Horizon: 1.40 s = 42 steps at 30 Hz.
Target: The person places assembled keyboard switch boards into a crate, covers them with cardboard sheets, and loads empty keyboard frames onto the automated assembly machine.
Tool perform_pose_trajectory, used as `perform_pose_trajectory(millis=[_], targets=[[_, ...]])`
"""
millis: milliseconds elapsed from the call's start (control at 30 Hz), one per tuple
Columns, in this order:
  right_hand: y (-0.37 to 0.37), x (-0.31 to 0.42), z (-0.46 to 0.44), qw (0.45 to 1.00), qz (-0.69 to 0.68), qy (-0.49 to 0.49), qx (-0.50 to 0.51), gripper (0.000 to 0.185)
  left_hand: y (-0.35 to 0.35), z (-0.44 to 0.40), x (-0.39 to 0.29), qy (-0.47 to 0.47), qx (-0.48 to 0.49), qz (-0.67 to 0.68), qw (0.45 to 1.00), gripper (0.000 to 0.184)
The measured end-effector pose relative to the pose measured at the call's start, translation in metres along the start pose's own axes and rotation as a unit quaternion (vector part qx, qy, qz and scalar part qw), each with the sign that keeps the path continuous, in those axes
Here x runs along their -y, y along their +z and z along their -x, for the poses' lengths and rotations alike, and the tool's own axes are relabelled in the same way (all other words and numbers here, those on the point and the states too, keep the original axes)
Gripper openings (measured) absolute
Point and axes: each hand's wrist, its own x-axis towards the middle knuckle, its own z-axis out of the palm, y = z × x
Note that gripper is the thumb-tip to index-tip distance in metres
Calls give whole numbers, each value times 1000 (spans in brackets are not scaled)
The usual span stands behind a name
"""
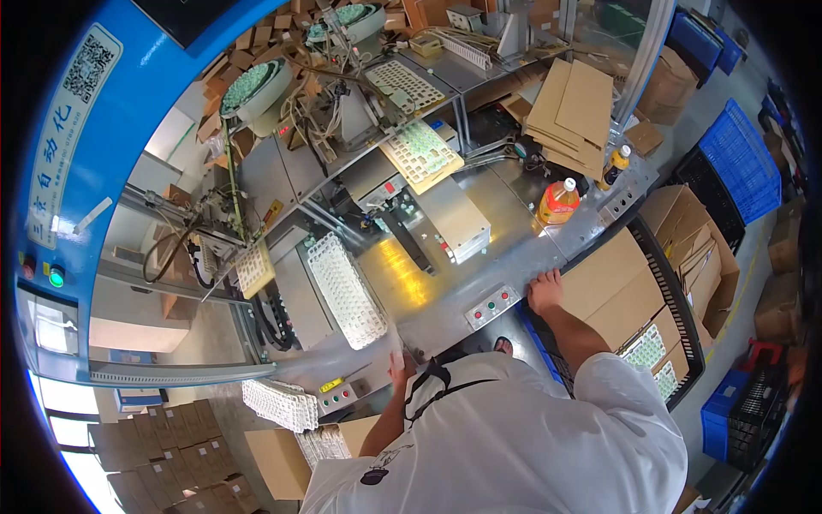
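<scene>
My left hand (399, 370) is at the front edge of the metal worktable, close to the near end of a stack of white keyboard frames (347, 291). Its fingers show only in part, and I cannot make out whether they hold anything. My right hand (545, 293) rests, fingers stretched out, at the corner of a black crate (682, 324), touching the edge of the cardboard sheet (604, 278) in it. Pale green keycap plates (644, 349) lie at the crate's near end. Between my hands, a button panel (492, 307) sits on the table edge.
A keyboard plate with green keycaps (421, 152) sits on the machine ahead. An orange drink bottle (558, 203) and a darker bottle (614, 167) stand near flat cardboard pieces (568, 111). More white frames (280, 405) are stacked at left, beside an open carton (281, 463).
</scene>
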Motion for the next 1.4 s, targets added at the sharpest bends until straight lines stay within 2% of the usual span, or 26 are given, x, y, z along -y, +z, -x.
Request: perform_pose_trajectory(millis=[33,133,200,267,333,367,433,567,633,767,900,967,1000,1300,1400], targets=[[1,1,0,1000,1,-1,1,29,0,3,-2,-108,60,-12,992,38],[2,5,-3,1000,19,20,12,33,-2,13,-5,-112,58,-15,992,43],[-1,9,-6,997,32,47,48,36,40,6,64,-87,39,-33,995,45],[-14,16,-7,996,29,62,58,36,33,7,59,-60,21,-51,997,47],[-12,17,-6,994,27,75,72,37,15,20,45,-100,90,41,990,51],[-5,18,-8,994,23,79,65,36,10,20,35,-101,90,40,990,51],[0,17,-9,995,18,84,59,36,5,17,13,-72,10,-73,995,41],[5,18,-7,996,12,78,34,35,-11,17,-2,-49,45,-24,997,46],[6,16,-7,997,17,72,27,35,-1,15,7,-18,-10,-113,993,44],[2,14,-3,997,22,63,26,35,8,17,11,-31,-48,-103,993,44],[17,0,-12,997,42,60,35,35,-11,22,-38,-161,53,-55,984,51],[8,-1,-10,997,48,41,34,35,30,18,-3,-107,-77,-72,989,44],[-4,-1,-8,997,42,46,43,34,27,23,-1,-118,-86,-70,987,44],[5,-13,-11,997,59,45,21,36,-6,24,-62,-98,31,-21,994,41],[2,-12,-9,997,56,45,35,37,-8,28,-61,-76,47,-66,994,41]])
